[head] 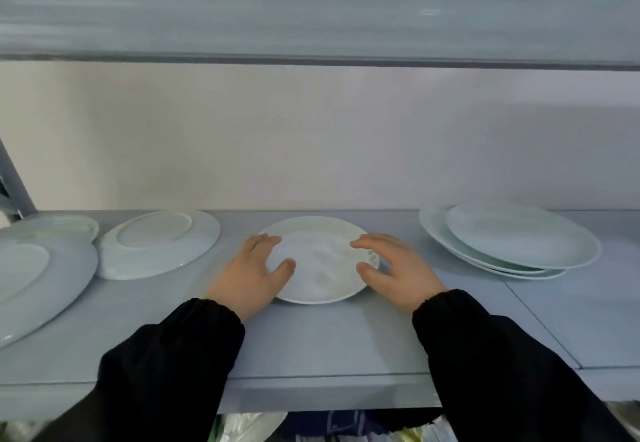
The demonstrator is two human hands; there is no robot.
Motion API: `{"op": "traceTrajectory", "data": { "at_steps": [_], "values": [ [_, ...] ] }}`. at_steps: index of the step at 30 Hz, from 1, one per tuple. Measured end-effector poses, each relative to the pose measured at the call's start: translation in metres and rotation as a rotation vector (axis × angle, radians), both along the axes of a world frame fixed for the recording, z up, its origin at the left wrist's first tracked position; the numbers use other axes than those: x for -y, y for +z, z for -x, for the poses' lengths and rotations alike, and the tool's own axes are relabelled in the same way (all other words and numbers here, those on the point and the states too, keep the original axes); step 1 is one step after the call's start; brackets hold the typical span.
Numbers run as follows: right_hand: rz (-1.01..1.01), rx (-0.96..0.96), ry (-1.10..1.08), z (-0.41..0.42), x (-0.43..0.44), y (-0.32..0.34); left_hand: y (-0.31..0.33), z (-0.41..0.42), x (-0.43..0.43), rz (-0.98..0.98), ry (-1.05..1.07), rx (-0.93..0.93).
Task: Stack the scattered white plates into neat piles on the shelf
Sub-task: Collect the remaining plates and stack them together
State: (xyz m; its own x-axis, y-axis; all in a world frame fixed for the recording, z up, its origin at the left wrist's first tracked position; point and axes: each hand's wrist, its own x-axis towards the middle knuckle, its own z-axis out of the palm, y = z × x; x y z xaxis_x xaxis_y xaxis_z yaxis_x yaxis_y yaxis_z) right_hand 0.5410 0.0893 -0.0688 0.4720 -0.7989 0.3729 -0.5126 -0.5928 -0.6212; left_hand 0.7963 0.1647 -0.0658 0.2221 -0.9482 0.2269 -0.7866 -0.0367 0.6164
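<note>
A white plate (318, 261) lies flat at the middle of the pale blue shelf (329, 344). My left hand (252, 275) rests at its left rim, thumb over the plate's surface. My right hand (394, 268) curves over its right rim, fingers apart. Neither hand wraps under the plate. At the right stands a loose pile of three plates (519, 240), not lined up. To the left an upside-down plate (159, 244) lies tilted; a large plate (38, 282) is at the far left edge with a smaller plate (65, 225) behind it.
The shelf above (311, 8) hangs low overhead. A grey upright post (14, 182) stands at the far left. Behind the plates is a plain wall. Below the shelf's front edge are bags and cloth (311, 424). Bare shelf lies between the middle plate and the right pile.
</note>
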Motion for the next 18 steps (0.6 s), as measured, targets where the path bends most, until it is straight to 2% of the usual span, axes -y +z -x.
{"op": "traceTrajectory", "data": {
  "at_steps": [12, 18],
  "values": [
    [-0.004, -0.045, 0.005, 0.001, -0.001, -0.001, 0.004, -0.006, -0.01, 0.052, 0.01, -0.041],
    [0.005, -0.013, 0.008, 0.002, -0.003, 0.001, 0.004, -0.047, -0.015, 0.06, 0.114, 0.067]
  ]
}}
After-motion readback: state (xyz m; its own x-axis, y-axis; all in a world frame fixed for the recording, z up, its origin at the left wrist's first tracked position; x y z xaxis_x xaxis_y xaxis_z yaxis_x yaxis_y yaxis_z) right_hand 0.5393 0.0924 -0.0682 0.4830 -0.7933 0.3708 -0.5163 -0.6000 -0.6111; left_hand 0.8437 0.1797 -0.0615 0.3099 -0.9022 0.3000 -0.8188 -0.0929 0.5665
